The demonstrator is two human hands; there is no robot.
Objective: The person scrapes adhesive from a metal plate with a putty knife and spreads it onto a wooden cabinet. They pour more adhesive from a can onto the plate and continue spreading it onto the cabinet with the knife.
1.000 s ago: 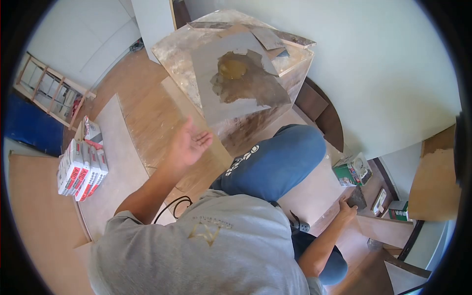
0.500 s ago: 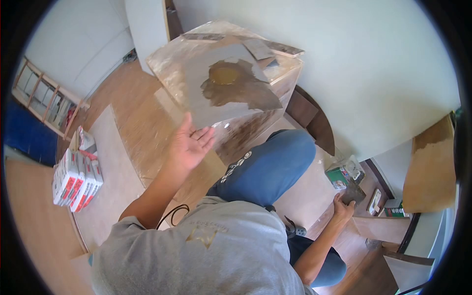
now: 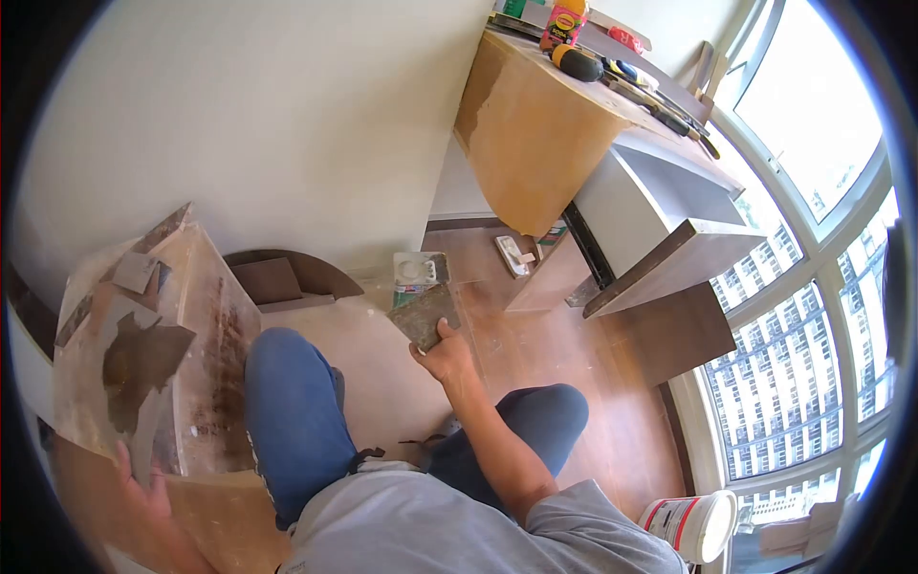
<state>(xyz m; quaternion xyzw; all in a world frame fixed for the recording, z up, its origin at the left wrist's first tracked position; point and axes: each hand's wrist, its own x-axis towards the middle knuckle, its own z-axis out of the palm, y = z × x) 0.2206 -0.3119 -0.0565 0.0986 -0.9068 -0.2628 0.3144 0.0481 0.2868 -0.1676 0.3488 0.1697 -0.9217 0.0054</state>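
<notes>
In the head view, my left hand is at the lower left, its thumb and fingers on either side of the near edge of a thin grey sheet. The sheet lies on a worn wooden box, with a wet brown, glue-like patch spread over it. My right hand is closed on a thin, dark, roughly square piece, held over the floor beyond my knees. Just behind that piece stands a tub with a whitish top.
A curved wooden cabinet carries a bottle and several tools. An open white drawer-like box juts out beside it. A white bucket stands lower right, near the windows. Curved dark boards lean by the wall.
My view has swung to the right, bringing the cabinet and windows in. My left hand has gone from open beside the sheet to its near edge. The dark piece stays in my right hand.
</notes>
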